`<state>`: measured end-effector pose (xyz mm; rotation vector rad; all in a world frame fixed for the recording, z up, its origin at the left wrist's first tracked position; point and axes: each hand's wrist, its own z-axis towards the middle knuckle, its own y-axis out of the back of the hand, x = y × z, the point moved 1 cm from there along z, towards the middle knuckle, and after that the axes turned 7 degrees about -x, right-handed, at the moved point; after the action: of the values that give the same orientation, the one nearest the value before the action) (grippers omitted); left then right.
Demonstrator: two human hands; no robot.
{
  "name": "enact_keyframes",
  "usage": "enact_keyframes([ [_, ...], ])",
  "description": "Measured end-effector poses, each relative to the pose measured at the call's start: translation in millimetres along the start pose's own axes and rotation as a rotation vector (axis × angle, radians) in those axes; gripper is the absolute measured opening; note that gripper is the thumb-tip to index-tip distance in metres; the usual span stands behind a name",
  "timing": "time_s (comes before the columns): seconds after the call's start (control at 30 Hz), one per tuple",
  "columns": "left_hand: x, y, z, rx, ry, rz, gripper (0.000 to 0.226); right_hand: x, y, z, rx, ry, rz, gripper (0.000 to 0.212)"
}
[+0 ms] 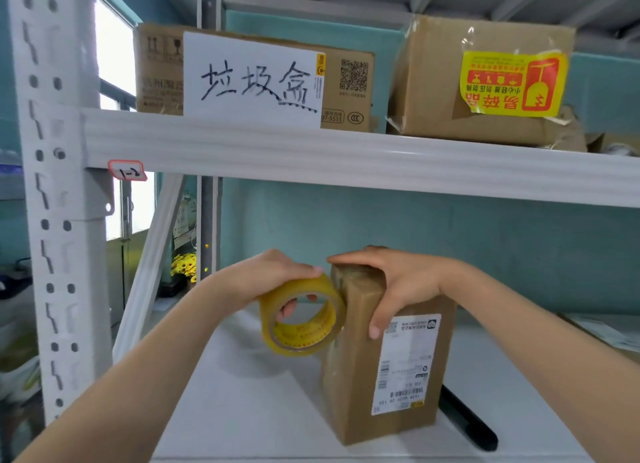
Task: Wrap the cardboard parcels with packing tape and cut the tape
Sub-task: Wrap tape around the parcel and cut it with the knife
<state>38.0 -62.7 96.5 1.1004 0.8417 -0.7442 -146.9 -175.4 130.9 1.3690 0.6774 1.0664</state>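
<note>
Head view: black tool [467, 424] beside parcel [356, 376], cartons [349, 109] on upper shelf [311, 154]

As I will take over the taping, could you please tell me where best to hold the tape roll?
Take the tape roll from its left, since its right edge meets the parcel: fingers through the open core, thumb over the outer band, as the left hand grips it now.
</note>
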Motion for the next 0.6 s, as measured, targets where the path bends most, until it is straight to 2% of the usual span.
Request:
enact_keyframes([
  [0.07,13,4,-9,0.087,0.004,-0.307,0.036,-7,0,-8,-0.068,0.047,0.107,0.106],
  [0.13,22,4,-14,0.119,-0.009,-0.465,0.035,-9,1,-15,-0.108,0.082,0.153,0.099],
  [0.2,30,6,-18,0.048,-0.039,-0.353,0.042,-13,4,-23,-0.139,0.102,0.152,0.094],
  [0.27,36,11,-22,-0.063,-0.041,-0.119,0.048,-22,4,-32,-0.204,0.1,0.189,0.09],
  [0.33,42,15,-25,-0.099,-0.029,0.005,0.05,-24,2,-38,-0.235,0.117,0.205,0.089],
  [0.4,45,19,-28,-0.128,-0.048,0.008,0.051,-25,1,-41,-0.269,0.144,0.261,0.088],
  [0.53,49,47,-36,-0.192,-0.06,-0.163,0.053,-40,7,-59,-0.398,0.148,0.654,0.086],
  [0.6,56,57,-40,-0.229,-0.039,-0.095,0.057,-46,1,-64,-0.416,0.16,0.756,0.086],
])
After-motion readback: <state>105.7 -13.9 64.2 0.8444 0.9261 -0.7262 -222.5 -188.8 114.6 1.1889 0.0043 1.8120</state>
